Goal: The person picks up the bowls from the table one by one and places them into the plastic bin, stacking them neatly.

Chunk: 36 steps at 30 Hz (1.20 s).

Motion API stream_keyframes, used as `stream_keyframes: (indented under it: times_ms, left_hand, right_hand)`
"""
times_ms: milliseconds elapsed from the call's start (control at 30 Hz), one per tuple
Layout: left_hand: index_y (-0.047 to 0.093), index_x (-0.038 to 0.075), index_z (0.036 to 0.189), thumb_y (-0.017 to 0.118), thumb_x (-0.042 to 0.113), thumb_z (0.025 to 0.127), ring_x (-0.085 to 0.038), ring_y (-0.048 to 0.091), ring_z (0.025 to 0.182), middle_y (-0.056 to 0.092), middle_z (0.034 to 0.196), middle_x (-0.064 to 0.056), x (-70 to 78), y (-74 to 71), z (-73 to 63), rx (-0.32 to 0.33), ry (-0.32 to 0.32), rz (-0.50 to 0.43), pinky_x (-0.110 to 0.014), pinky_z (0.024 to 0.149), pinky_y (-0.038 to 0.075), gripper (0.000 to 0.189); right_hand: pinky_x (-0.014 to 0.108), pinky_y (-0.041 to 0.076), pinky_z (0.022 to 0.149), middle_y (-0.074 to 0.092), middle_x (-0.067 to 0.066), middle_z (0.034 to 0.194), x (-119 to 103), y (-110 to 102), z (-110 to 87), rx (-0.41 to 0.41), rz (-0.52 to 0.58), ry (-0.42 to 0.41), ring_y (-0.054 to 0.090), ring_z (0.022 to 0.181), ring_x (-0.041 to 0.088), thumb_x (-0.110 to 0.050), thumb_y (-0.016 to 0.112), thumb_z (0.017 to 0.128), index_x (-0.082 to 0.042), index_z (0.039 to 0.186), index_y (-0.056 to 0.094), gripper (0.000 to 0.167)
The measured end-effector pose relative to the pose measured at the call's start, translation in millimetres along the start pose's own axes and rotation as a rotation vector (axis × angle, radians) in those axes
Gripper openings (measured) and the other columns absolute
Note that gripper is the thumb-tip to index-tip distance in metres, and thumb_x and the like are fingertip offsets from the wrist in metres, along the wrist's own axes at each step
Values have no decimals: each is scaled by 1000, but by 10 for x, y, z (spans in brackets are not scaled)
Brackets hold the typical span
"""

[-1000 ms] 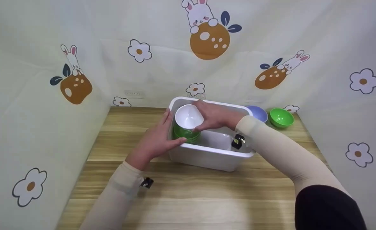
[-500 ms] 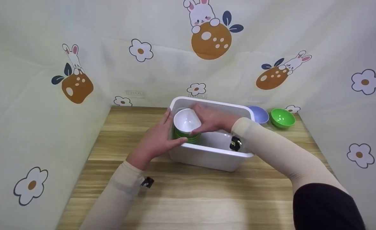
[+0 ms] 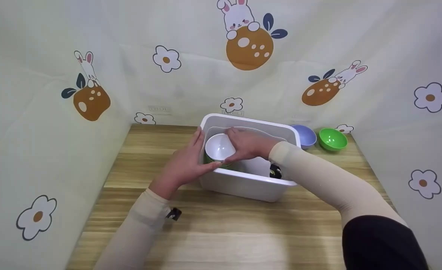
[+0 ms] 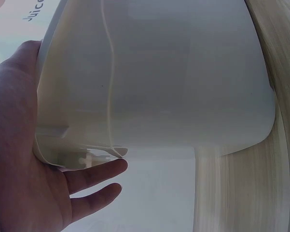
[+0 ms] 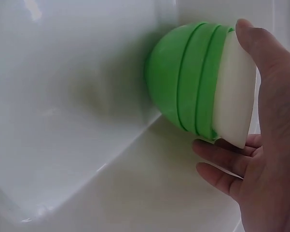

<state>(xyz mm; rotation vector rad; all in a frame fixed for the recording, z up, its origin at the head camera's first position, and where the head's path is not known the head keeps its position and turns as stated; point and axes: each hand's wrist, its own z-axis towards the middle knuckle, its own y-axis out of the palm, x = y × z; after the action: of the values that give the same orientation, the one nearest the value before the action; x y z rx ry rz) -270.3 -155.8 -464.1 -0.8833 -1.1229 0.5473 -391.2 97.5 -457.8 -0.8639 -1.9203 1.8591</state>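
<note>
A white plastic bin [image 3: 239, 187] stands on the table. My left hand [image 3: 185, 161] rests at its left end, thumb over the near rim and fingers straight along the left side; the left wrist view shows two fingers [image 4: 97, 176] extended by the bin's wall. Inside the bin, my right hand [image 3: 249, 144] holds a white bowl [image 3: 219, 148] by its rim, between thumb and fingers. The right wrist view shows that bowl seated in a stack of green bowls [image 5: 176, 77] near the bin's wall. In the head view the right hand and white bowl hide most of the stack.
A blue bowl [image 3: 305, 135] stands on the table behind the bin's right end, partly hidden by it. Beside it is a green bowl [image 3: 333, 138]. Patterned cloth [image 3: 191, 82] walls enclose the wooden table [image 3: 221, 232] at the back and both sides.
My right hand has lowered the white bowl into the bin, onto the green stack, so less green shows below it. The left hand has stayed on the bin's rim.
</note>
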Motion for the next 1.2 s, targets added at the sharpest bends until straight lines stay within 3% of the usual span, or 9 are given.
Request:
stream_keyframes:
  times_ms: [533, 767, 967, 1200]
  left_hand:
    - [13, 4, 177, 64, 86, 91, -46, 35, 160, 5, 185, -16, 12, -11, -15, -5, -2, 8, -65, 122, 42, 129]
    - [14, 6, 178, 70, 79, 93, -50, 43, 155, 7, 185, -15, 8, 6, -6, 7, 0, 7, -66, 118, 45, 126]
    - [14, 2, 176, 69, 78, 94, -44, 33, 162, 6, 185, -16, -4, 10, 6, 3, 8, 7, -62, 123, 41, 125]
    - [13, 2, 176, 72, 73, 95, -45, 32, 162, 7, 185, -18, -30, 26, 14, 8, 9, 10, -63, 122, 42, 123]
  right_hand:
    - [46, 56, 105, 57, 20, 138, -28, 96, 24, -19, 1, 39, 65, 116, 34, -70, 81, 89, 5, 155, 42, 107]
    - [46, 57, 100, 59, 18, 127, -38, 95, 17, -12, 39, 49, 64, 110, 33, -70, 84, 87, 5, 151, 46, 106]
    - [47, 58, 99, 61, 18, 124, -36, 92, 19, -10, 42, 46, 66, 108, 33, -66, 87, 87, 5, 148, 47, 102]
    - [48, 58, 99, 64, 18, 122, -27, 68, 41, -21, -12, 21, 68, 107, 34, -67, 88, 85, 6, 148, 50, 104]
